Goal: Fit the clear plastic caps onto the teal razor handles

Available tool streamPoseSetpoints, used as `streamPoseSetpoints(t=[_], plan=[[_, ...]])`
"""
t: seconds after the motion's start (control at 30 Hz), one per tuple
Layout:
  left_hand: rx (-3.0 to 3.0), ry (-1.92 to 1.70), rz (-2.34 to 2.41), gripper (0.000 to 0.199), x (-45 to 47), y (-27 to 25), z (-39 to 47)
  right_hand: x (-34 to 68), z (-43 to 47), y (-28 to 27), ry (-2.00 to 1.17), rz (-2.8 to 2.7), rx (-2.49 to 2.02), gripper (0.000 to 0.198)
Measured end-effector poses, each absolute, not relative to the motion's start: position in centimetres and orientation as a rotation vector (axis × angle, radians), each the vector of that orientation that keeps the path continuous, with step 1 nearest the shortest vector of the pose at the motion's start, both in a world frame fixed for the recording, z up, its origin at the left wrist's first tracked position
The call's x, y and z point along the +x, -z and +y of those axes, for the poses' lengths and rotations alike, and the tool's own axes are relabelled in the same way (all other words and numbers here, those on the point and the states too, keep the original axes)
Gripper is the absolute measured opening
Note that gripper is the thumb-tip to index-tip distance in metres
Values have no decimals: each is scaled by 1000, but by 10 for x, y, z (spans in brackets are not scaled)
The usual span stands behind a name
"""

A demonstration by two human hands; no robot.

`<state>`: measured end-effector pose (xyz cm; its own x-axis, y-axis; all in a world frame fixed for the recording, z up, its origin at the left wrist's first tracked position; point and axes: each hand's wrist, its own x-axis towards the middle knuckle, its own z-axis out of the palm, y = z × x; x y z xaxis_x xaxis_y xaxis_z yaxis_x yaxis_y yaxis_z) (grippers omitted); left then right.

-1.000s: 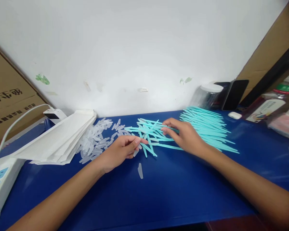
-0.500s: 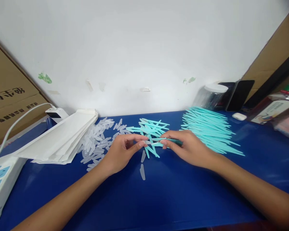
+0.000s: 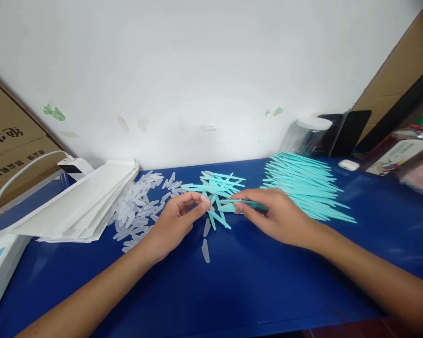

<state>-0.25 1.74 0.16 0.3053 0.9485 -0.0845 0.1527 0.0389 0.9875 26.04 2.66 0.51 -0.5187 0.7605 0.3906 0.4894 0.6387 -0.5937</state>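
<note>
My left hand [image 3: 174, 218] pinches a small translucent blade cap [image 3: 212, 207] between thumb and fingertips. Opposite it, my right hand [image 3: 278, 213] is closed around slim turquoise eyebrow razors [image 3: 226, 206], at least two by the look of it, their tips pointing left at the cap. A narrow gap seems to separate cap and razor tips. Behind the hands lies a loose, criss-crossed pile of turquoise razors [image 3: 220, 183]. A heap of translucent caps [image 3: 137, 206] spreads beyond my left hand, and two single caps [image 3: 206, 251] lie in front of the pile.
Stacked turquoise razors [image 3: 303, 188] lie at right. White paper sleeves [image 3: 88, 202] and a power strip [image 3: 7, 263] are at left. Along the back right stand a clear jar [image 3: 308, 134], a phone [image 3: 350, 134] and a white earbud case [image 3: 348, 165]. A wall closes the blue table's [image 3: 232, 291] back.
My left fingertips have drawn slightly left, away from the razor held by my right hand; the shiny blade seen between them before no longer shows. The view has shifted slightly.
</note>
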Motion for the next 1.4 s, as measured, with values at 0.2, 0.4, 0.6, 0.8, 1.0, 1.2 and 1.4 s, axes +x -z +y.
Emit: streamPoseSetpoints(t=[0.2,0.4,0.6,0.8,1.0,1.2,1.4], plan=[[1254,-900,1112,34,-4,0,19,258,24,-2,-571,-2205,-941,23],[1242,-841,1095,37,-5,2,19,259,23,-2,-529,-2197,-957,24],[1370,-824,1086,40,-1,2,16,261,24,-4,-471,-2189,-947,21],[1428,-856,1123,42,-3,2,17,261,24,-5,-503,-2200,-938,22],[1309,-886,1122,42,-4,6,18,263,23,-6,-443,-2206,-942,23],[1380,-880,1075,32,-2,5,16,261,23,-5,-478,-2213,-941,24],[1521,-842,1084,31,3,4,13,260,19,1,-540,-2219,-970,30]])
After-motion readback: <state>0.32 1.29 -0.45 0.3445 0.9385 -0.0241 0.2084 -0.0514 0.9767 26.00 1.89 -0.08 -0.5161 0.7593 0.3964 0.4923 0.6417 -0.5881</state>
